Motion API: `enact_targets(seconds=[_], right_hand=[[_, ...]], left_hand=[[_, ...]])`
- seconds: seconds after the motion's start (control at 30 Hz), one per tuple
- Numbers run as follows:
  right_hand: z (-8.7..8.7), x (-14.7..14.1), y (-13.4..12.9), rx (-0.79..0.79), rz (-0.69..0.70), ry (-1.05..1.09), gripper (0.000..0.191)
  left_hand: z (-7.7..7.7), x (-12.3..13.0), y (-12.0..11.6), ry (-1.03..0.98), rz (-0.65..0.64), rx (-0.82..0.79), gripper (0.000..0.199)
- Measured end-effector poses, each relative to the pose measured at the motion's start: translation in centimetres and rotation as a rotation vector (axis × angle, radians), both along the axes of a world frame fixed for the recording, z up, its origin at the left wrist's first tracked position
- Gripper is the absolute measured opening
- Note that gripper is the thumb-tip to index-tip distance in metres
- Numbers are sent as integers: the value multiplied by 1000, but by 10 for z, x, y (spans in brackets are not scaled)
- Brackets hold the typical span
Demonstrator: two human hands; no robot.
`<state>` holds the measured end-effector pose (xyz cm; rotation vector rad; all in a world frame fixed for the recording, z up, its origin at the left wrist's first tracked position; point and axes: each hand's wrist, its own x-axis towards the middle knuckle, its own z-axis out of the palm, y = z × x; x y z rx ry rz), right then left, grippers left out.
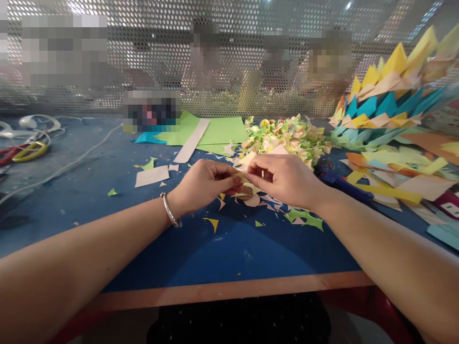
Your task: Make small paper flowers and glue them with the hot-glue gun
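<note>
Pale yellow paper (243,176), a small piece mostly hidden by my fingers, is pinched between the thumb and fingers of my left hand (211,184) and of my right hand (287,179), low above the middle of the desk (247,260). My fingertips are closed on it from both sides, nearly meeting. Just under them lie paper discs (252,200) and cut scraps. Beyond, toward the far edge, a heap of small folded papers (287,139) sits beside green sheets (222,133), with a pale pink strip (192,141) across them. A spiky paper model (385,106) stands near the far right corner. At the right edge, by coloured offcuts (398,193), a dark red object (448,205) carries a white mark I can't make out. Near the left edge are yellow and red handles (31,152) and a white cable (77,161).
</note>
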<state>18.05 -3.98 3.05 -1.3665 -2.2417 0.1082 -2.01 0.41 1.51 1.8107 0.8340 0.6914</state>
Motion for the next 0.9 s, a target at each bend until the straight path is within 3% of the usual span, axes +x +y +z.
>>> enact_targets(seconds=[0.37,0.53,0.63,0.9], right_hand=[[-4,2,1,-5,84,36,13],[-6,3,3,-4,114,77,12],[-7,3,4,-24,128,113,10],[-9,3,4,-56,168,187,8]], left_hand=[[0,-1,0,44,-13,54,13],[1,-3,-2,234,-9,382,21],[2,-3,-4,242,26,539,22],[0,-2,-5,167,24,518,23]])
